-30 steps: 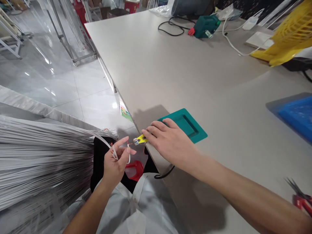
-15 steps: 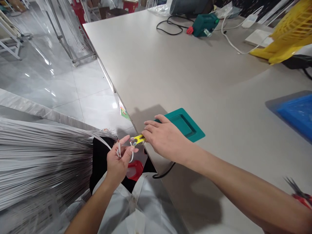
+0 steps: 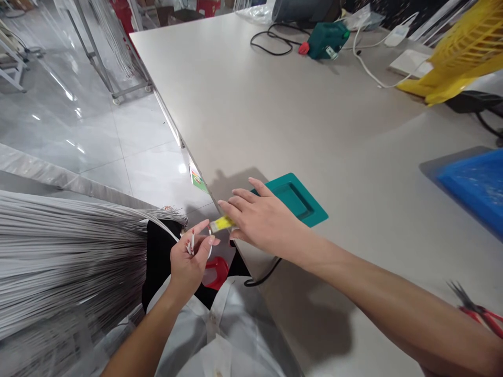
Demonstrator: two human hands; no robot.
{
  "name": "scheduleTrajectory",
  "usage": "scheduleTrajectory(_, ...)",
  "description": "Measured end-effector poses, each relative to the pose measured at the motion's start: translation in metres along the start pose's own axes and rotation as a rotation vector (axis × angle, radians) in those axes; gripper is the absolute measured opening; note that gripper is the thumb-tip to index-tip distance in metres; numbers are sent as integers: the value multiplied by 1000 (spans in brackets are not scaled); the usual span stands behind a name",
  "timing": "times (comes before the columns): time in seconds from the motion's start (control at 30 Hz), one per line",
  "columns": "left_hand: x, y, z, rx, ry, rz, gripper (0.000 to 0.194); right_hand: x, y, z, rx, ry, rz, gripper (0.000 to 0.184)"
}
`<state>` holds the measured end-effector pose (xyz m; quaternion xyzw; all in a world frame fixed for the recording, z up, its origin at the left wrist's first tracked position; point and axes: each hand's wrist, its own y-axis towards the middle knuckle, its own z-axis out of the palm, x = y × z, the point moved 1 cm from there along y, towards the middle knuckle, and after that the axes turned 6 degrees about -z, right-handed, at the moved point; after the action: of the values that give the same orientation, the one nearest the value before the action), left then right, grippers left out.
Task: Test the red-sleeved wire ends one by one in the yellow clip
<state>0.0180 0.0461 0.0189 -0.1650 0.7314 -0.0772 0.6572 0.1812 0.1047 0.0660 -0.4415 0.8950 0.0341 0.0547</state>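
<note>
My left hand is closed around several thin white wires, whose reddish ends poke up between the fingers. One wire end stands near the thumb tip, close to the metal head of a small yellow clipper-like tool. That tool is blurred, so its exact kind is unclear. My right hand has it between index finger and thumb at the table's edge, the other fingers stretched out above. Partly under those fingers lies a green rectangular tray with a sunken middle.
A large bundle of white wires spreads out on the left. On the table are a green device, a yellow plastic stand, a blue tray and red-handled pliers. A red container is below the edge.
My right hand's fingers have lifted and spread somewhat, with the thumb now showing below. The yellow tool has tilted and blurred. My left hand stays almost in place, still with the wires.
</note>
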Motion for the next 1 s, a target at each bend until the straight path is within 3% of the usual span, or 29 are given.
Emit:
scheduleTrajectory(0.1,1,-1,-3,0,3,5,36,2,0,3,-4,-26,0,60)
scheduleTrajectory(0.3,4,-5,-11,30,-31,-8,40,1,0,-1,-67,20,11,57)
scheduleTrajectory(0.37,6,-6,-14,27,-106,-13,35,5,-2,-6,-180,59,3,54)
scheduleTrajectory(0.47,8,-9,-19,24,-209,-29,18,21,-5,-11,-431,190,-9,28)
scheduleTrajectory(0.57,6,-12,-24,77,-309,-43,13,42,-6,-5,-587,433,52,17)
scheduleTrajectory(0.77,3,-20,-29,248,-461,-129,9,64,8,13,-595,1097,185,15)
scheduleTrajectory(1.0,9,-21,-35,309,-421,-189,11,72,17,22,-644,1699,301,5)
